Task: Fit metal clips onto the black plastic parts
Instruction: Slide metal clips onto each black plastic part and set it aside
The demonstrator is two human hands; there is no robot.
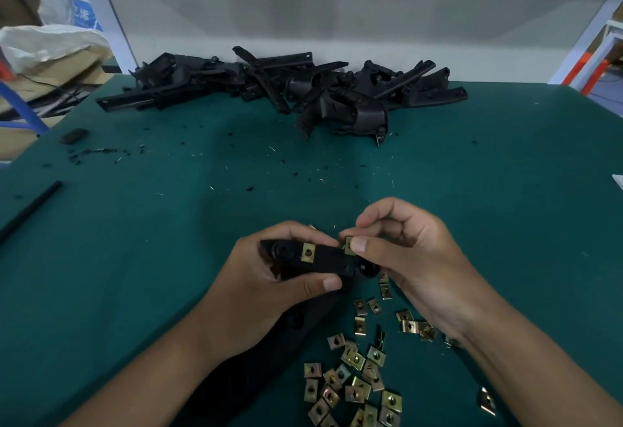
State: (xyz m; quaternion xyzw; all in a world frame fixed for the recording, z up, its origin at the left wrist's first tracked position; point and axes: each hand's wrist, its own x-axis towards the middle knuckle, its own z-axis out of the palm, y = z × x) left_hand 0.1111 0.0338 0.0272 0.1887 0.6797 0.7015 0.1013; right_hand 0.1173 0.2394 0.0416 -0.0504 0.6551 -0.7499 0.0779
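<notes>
Loose clips (350, 383): nearest the camera, brass-coloured square clips lie scattered flat on the mat, under and between the two forearms; a few more trail up toward the right palm.
Mat (488, 211): green, covers the whole table; small black chips and pale slivers are strewn across its middle.
Pile (286, 86): black plastic parts heaped at the far edge of the mat, against the grey back panel, well apart from the hands.
Held part (323, 260): black and elongated; its long axis runs roughly left to right, sloping slightly down toward the right end, which points at the right hand. It sits above the mat, near the centre bottom, just above the loose clips.
Fitted clip (308, 252): one clip already sits on the top face of the held part, left of its middle, hole facing up.
Left hand (269, 278): fingers wrap over the far side of the held part and the thumb presses its near edge, so it grips the part firmly.
Right hand (404, 251): thumb and forefinger pinch a single clip; the other fingers are curled in.
Pinched clip (349, 246): held on edge, at the right end of the held part; whether it touches the part I cannot tell.
Rod (30, 211): thin, black, lies diagonally at the mat's left edge.
Lump (74, 136): small dark oval near the far left corner.
</notes>
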